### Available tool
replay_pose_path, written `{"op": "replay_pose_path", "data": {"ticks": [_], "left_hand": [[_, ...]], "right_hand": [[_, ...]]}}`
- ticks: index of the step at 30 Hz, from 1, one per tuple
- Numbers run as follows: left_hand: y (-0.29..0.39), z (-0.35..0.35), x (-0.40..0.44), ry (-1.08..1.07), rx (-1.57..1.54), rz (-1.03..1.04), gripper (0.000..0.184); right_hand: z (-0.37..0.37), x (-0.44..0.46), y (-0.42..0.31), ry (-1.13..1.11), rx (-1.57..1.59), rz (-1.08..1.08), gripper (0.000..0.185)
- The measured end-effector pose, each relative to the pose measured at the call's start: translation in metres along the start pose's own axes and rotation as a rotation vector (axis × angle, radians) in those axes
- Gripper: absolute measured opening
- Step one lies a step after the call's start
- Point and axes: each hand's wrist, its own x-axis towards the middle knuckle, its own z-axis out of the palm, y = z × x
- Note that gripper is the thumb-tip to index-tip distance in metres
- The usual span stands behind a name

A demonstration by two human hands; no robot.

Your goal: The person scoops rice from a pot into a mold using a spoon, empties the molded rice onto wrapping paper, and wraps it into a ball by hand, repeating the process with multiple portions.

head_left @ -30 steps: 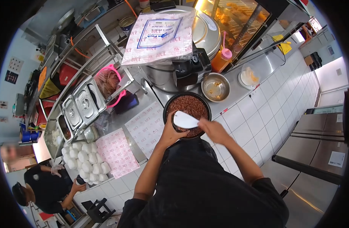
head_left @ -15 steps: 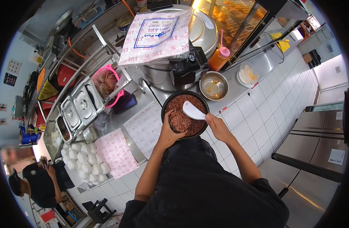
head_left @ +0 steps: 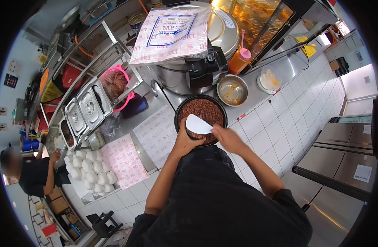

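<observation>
A round black container full of reddish-brown grains stands at the counter's edge, in front of my body. My right hand is closed round the handle of a white paddle, whose flat blade lies over the grains. Inside the container's near left part is my left hand, curved at the grains beneath the blade; what its fingers hold, if anything, is hidden by the paddle. Printed paper sheets lie on the counter to the left.
A metal bowl and an orange bottle are right of a large cooker. White wrapped bundles, lidded steel pans and a co-worker are at left. Behind stands a lit glass food case.
The paddle has swung from the container's right side back over its near left part, above my left hand. The co-worker has shifted further left and up in the view.
</observation>
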Motion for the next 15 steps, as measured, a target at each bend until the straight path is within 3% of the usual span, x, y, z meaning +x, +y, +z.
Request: {"op": "replay_pose_path", "data": {"ticks": [8,10,12,15], "left_hand": [[-0.009,-0.001,0.001,0.033,0.090,0.033,0.103],[-0.016,-0.001,-0.001,0.058,0.041,0.054,0.101],[-0.010,-0.004,-0.008,0.088,-0.055,0.025,0.101],[-0.014,-0.008,-0.013,0.187,0.007,0.102,0.104]], "right_hand": [[0.004,0.001,0.000,-0.021,-0.200,0.005,0.028],[-0.017,0.006,0.018,0.091,-0.097,-0.031,0.029],[-0.044,0.010,0.018,0.180,-0.330,0.047,0.028],[-0.041,0.016,0.029,0.115,-0.492,-0.009,0.025]]}}
